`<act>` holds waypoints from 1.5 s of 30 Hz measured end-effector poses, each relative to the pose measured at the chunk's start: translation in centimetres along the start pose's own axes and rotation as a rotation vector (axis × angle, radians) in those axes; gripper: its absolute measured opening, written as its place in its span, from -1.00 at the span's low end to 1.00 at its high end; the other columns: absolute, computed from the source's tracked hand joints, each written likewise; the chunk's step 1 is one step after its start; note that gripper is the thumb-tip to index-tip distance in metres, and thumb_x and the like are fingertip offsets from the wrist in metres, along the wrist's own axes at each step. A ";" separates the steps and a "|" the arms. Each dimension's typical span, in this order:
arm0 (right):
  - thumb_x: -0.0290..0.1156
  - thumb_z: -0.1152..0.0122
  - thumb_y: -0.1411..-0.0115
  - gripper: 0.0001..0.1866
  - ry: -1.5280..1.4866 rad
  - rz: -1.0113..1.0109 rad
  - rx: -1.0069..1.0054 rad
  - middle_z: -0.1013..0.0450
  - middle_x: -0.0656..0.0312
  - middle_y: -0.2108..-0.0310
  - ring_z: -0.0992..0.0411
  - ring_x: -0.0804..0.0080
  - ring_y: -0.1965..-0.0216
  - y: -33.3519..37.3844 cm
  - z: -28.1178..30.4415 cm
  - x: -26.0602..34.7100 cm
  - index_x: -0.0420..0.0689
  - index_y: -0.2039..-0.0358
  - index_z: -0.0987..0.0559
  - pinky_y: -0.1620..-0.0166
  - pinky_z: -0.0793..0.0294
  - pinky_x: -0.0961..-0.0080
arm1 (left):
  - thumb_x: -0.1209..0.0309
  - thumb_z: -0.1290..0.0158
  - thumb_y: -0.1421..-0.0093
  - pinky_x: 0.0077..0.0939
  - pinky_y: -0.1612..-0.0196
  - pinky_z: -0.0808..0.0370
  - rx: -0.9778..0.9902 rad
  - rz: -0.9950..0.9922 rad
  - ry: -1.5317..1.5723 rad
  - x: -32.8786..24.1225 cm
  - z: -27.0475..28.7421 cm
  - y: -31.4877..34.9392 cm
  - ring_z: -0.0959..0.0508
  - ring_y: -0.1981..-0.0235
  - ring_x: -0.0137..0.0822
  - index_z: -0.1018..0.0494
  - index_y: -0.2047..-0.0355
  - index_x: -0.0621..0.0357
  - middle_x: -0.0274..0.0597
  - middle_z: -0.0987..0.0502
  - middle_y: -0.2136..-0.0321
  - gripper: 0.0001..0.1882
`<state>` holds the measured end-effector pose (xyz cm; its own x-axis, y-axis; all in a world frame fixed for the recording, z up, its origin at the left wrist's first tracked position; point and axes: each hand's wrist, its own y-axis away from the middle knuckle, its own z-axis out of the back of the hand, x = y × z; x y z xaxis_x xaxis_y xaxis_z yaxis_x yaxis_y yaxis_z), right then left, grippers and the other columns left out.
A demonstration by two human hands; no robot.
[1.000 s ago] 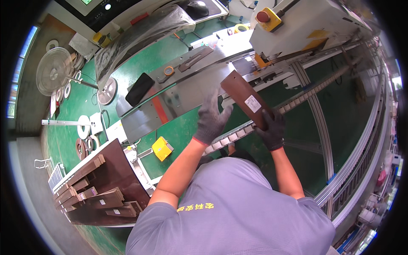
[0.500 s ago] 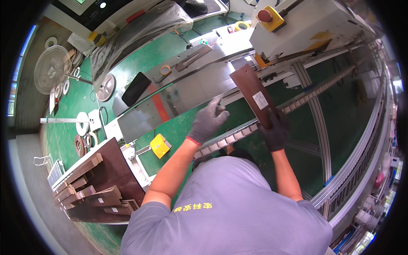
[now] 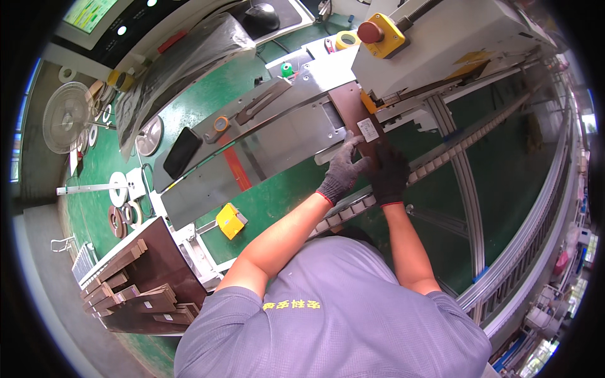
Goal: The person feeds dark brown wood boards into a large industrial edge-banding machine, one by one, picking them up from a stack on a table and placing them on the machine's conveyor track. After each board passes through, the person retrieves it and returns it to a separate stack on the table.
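A long brown board (image 3: 348, 107) with a white label (image 3: 367, 130) lies at the right end of the grey metal worktable (image 3: 283, 142), beside the machine head. My left hand (image 3: 343, 171), in a dark grey glove, holds the board's left edge near its close end, with the fingers along the edge and the thumb apart. My right hand (image 3: 389, 179), gloved in the same way, is closed round the near end; its fingers partly blend into the dark board.
A white machine (image 3: 428, 53) with a red stop button (image 3: 370, 32) stands right of the board. On the worktable lie a black phone (image 3: 183, 152) and an orange tape roll (image 3: 220, 123). More brown boards (image 3: 148, 299) lie at lower left. A slatted rail (image 3: 441, 152) crosses near my hands.
The brown board has moved forward and left, down onto the worktable beside the machine. My left hand has come right from the table's edge to touch it. My right hand has moved with the board.
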<state>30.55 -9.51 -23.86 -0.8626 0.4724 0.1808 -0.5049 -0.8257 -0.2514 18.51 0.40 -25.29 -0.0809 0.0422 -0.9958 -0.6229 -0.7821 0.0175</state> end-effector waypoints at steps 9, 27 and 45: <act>-0.12 -0.23 -0.11 -0.68 0.131 0.185 0.023 -0.51 0.10 0.38 -0.51 0.09 0.36 -6.9 1.6 -8.9 -0.06 0.23 -0.58 0.27 -0.50 0.15 | 0.42 -0.20 -0.15 -0.38 -0.16 -0.40 0.122 -0.032 0.075 0.4 -8.8 -6.8 -0.46 -0.07 -0.38 -0.34 -0.16 0.18 -0.11 -0.51 0.00 -0.45; -0.14 -0.19 -0.29 -0.36 0.135 0.193 -0.075 -0.26 -0.13 -0.27 -0.20 -0.08 -0.30 -6.0 -6.8 -14.9 -0.18 -0.29 -0.33 -0.35 -0.16 0.10 | 0.31 -0.23 -0.14 -0.27 0.13 -0.52 -1.254 -0.154 -0.591 3.0 25.4 20.3 -0.58 0.21 -0.13 -0.42 0.10 0.18 -0.06 -0.55 0.24 -0.63; -0.45 -0.25 -0.09 -0.30 -0.526 0.893 0.574 -0.25 -0.08 -0.25 -0.21 -0.02 -0.29 8.5 -2.8 30.6 -0.17 -0.28 -0.29 -0.31 -0.21 0.18 | 0.46 -0.24 -0.15 -0.36 0.47 -0.57 -1.790 0.145 0.894 15.5 34.9 71.8 -0.56 0.45 -0.27 -0.41 0.26 0.12 -0.21 -0.51 0.36 -0.77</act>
<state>-0.21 -1.20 -23.13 -0.7168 -0.4154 0.5600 0.4727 -0.8799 -0.0477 -54.59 -33.43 -36.30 0.6399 0.1127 -0.7601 0.7314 -0.3926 0.5576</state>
